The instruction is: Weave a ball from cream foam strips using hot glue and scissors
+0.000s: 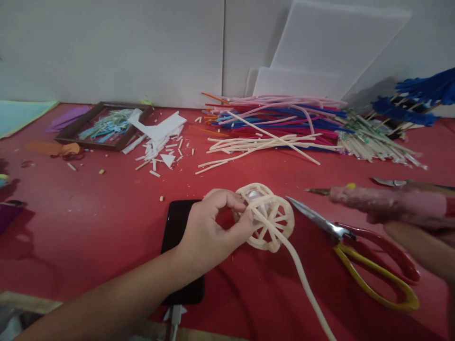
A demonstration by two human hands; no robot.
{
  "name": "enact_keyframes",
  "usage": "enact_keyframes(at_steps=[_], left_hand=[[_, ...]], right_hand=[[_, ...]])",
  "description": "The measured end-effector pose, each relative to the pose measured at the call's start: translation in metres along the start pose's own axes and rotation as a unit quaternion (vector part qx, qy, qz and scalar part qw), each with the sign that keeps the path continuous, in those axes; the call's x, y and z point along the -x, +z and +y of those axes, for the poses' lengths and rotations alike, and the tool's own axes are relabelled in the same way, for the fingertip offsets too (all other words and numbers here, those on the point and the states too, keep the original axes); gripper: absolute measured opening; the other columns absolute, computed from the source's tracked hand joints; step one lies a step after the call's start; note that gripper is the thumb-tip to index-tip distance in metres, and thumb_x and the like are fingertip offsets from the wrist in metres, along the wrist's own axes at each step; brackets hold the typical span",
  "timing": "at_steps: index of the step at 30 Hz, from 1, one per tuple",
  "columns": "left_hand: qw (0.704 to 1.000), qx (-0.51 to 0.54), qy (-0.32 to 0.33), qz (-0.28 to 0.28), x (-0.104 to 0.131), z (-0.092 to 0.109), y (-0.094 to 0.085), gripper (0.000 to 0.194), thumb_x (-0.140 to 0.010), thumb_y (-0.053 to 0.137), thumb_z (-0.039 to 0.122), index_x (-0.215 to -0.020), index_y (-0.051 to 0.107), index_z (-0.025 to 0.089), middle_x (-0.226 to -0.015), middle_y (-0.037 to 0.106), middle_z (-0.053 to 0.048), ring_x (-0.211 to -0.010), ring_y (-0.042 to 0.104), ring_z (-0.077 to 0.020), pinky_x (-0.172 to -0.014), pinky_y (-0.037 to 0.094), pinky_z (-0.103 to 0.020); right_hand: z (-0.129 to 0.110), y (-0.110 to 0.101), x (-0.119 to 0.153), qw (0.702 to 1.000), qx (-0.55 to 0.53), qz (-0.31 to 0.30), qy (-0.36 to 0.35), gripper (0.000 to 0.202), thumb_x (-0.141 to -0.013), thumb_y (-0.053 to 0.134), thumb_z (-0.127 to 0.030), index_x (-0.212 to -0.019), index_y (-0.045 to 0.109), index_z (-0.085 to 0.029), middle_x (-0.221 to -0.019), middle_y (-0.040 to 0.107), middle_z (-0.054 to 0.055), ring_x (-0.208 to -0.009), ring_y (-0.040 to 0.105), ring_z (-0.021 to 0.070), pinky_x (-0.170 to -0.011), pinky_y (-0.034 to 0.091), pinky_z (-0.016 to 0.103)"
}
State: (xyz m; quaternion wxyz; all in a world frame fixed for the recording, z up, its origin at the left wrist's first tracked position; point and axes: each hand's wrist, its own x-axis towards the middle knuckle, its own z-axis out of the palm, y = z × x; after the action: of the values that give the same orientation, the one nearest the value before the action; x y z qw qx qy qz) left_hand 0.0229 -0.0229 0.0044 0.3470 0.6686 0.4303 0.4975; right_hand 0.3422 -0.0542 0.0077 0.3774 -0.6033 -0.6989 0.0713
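Note:
My left hand [222, 222] pinches the edge of a cream wheel-shaped piece [275, 222] with spokes, thumb and forefinger together at its upper left. A long cream strip [302, 270] runs from the pinch across the piece and down to the bottom edge. At the right, my right hand [419, 241] is wrapped round a pink glue gun [387, 203], its metal nozzle pointing left, apart from the piece. Scissors [341, 232] with red and yellow handles lie between the piece and my right hand. A black phone [177, 227] lies partly under my left hand.
Coloured and cream strips [270, 118] are heaped at the back of the red table [124, 213]. White scraps [159, 135] and a brown frame [103, 142] lie back left. Bundled sticks [373, 139] and a metal tool [391, 182] are at the right. A cable [175, 322] leaves the phone.

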Motion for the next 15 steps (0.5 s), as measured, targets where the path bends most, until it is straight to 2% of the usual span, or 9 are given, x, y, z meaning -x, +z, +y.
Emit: enact_keyframes(at_steps=[2,4,6,9,12,15], left_hand=[[1.0,0.004,-0.005,-0.004,0.0,0.0,0.0,0.008,-0.076,0.069,0.021,-0.072,0.061,0.02,-0.081,0.076,-0.005,-0.075,0.074,-0.0152,-0.071,0.062,-0.026],[1.0,0.003,-0.008,-0.01,0.0,0.001,0.0,0.009,-0.076,0.068,0.022,-0.072,0.061,0.02,-0.081,0.076,-0.005,-0.074,0.074,-0.0154,-0.071,0.061,-0.026],[1.0,-0.001,-0.008,-0.013,0.0,0.001,-0.001,0.009,-0.077,0.067,0.023,-0.072,0.061,0.019,-0.08,0.074,-0.006,-0.073,0.074,-0.0161,-0.071,0.061,-0.028],[1.0,-0.005,-0.005,-0.013,0.0,0.0,-0.001,0.009,-0.078,0.067,0.024,-0.073,0.062,0.019,-0.08,0.073,-0.006,-0.073,0.073,-0.0164,-0.072,0.061,-0.029],[1.0,0.0,0.004,-0.016,0.0,0.001,-0.001,0.008,-0.077,0.067,0.022,-0.072,0.062,0.018,-0.081,0.073,-0.006,-0.071,0.072,-0.0155,-0.069,0.06,-0.027],[0.999,-0.016,0.031,-0.02,-0.001,0.002,-0.002,0.008,-0.077,0.068,0.02,-0.072,0.062,0.019,-0.08,0.074,-0.005,-0.073,0.072,-0.0154,-0.069,0.06,-0.027]], right_hand=[[0.013,-0.005,-0.014,0.996,0.016,-0.039,0.08,0.018,-0.073,0.068,-0.029,-0.056,0.068,-0.024,-0.051,0.066,0.004,-0.052,0.07,0.0234,-0.045,0.053,0.029],[0.025,-0.005,-0.025,0.978,0.054,-0.086,0.181,0.024,-0.07,0.069,-0.026,-0.048,0.061,-0.023,-0.044,0.063,0.003,-0.039,0.063,0.0209,-0.035,0.043,0.027],[0.032,-0.002,-0.031,0.967,0.084,-0.098,0.22,0.03,-0.073,0.068,-0.028,-0.047,0.056,-0.023,-0.041,0.06,0.002,-0.035,0.06,0.0187,-0.033,0.038,0.025],[0.039,0.001,-0.037,0.967,0.122,-0.085,0.207,0.035,-0.076,0.069,-0.031,-0.045,0.053,-0.024,-0.037,0.054,-0.001,-0.033,0.055,0.0148,-0.035,0.033,0.024],[0.038,0.001,-0.038,0.965,0.172,-0.066,0.186,0.031,-0.067,0.076,-0.028,-0.045,0.055,-0.023,-0.041,0.057,0.0,-0.034,0.051,0.0132,-0.038,0.033,0.027],[0.016,0.006,-0.03,0.962,0.226,0.003,0.154,0.017,-0.063,0.078,-0.027,-0.056,0.063,-0.023,-0.054,0.065,0.005,-0.046,0.057,0.0185,-0.045,0.038,0.031]])
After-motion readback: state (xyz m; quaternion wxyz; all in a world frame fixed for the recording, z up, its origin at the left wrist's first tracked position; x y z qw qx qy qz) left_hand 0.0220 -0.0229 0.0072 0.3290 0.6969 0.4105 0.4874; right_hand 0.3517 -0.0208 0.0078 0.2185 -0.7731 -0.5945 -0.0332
